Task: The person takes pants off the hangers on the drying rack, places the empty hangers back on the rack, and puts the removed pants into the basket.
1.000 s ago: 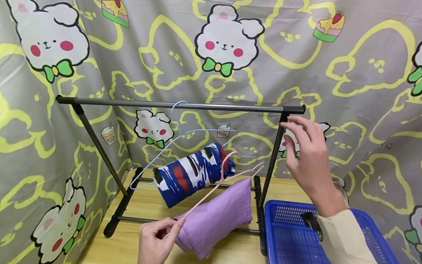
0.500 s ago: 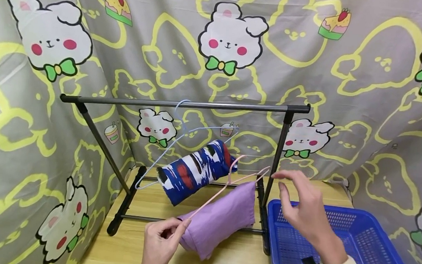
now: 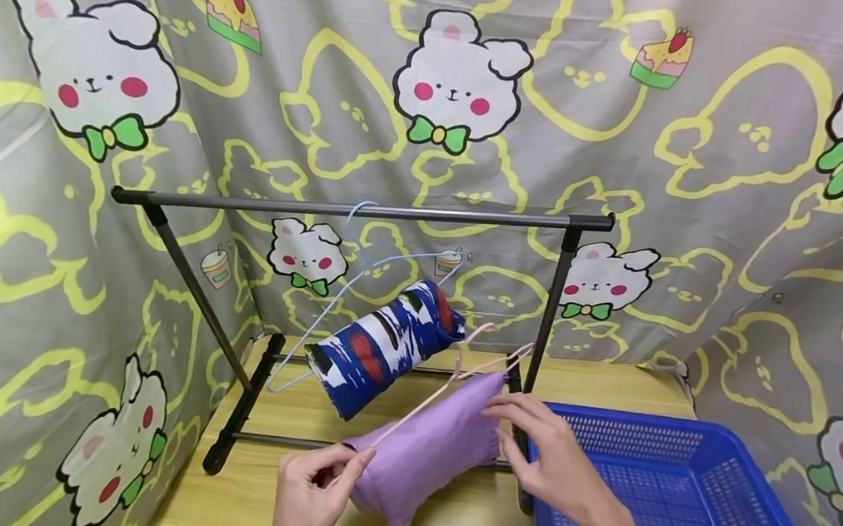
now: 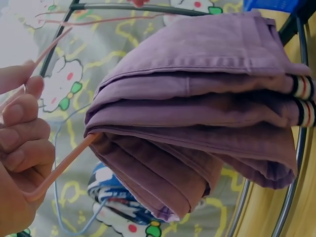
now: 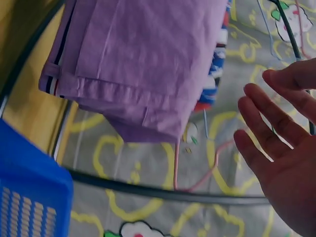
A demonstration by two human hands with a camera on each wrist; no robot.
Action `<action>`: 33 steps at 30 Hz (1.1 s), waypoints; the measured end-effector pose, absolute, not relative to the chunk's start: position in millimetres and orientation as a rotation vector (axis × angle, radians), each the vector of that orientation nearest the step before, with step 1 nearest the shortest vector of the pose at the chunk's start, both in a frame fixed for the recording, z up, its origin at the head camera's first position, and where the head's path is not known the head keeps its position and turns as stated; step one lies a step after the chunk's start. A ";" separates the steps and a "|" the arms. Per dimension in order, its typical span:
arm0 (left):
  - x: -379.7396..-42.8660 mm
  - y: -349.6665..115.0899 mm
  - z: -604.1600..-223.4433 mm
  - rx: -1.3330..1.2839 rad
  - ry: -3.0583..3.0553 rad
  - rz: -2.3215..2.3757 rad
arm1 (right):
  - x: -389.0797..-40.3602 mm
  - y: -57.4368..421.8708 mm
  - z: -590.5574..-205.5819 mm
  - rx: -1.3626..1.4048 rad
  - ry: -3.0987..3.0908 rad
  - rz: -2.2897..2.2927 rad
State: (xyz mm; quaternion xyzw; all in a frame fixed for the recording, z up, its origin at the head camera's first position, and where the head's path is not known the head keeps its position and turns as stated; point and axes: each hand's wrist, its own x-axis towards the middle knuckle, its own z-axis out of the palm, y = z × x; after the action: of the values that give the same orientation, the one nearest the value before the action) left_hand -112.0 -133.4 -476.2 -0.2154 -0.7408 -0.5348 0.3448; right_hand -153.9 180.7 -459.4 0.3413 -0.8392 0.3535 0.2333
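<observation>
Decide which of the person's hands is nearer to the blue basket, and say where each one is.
Right. The right hand reaches across the basket's edge in the head view; the left hand pinches the pink hanger, beyond the purple cloth.

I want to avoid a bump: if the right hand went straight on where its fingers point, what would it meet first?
Probably the purple cloth. The right hand points toward it, and the right wrist view shows a gap between them; exact depth is unclear.
</observation>
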 end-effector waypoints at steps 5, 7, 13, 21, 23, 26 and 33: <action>-106.8 -139.7 -475.1 -0.560 -1.953 -1.373 | -159.6 156.8 -468.8 1.040 -2.336 0.905; -105.1 -141.8 -475.2 -0.549 -1.967 -1.375 | -160.3 148.3 -471.4 1.073 -2.363 0.889; -101.2 -146.3 -470.2 -0.571 -1.962 -1.385 | -160.7 130.5 -472.7 1.110 -2.406 0.894; -98.7 -149.6 -461.5 -0.658 -1.931 -1.383 | -160.6 119.2 -470.7 1.178 -2.417 0.793; -98.1 -149.8 -460.3 -0.674 -1.923 -1.392 | -158.9 118.0 -470.6 1.188 -2.436 0.760; -98.6 -149.1 -459.6 -0.708 -1.901 -1.402 | -155.7 117.9 -471.0 1.192 -2.440 0.718; -103.3 -146.9 -460.1 -0.745 -1.893 -1.416 | -152.0 118.0 -474.3 1.174 -2.331 0.772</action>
State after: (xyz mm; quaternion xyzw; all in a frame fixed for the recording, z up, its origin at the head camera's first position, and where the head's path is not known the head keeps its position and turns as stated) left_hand -103.3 -146.9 -460.1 -0.2842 -0.7222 -0.5401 0.3255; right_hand -152.0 118.0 -474.3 0.4218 -0.8377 0.2773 0.2085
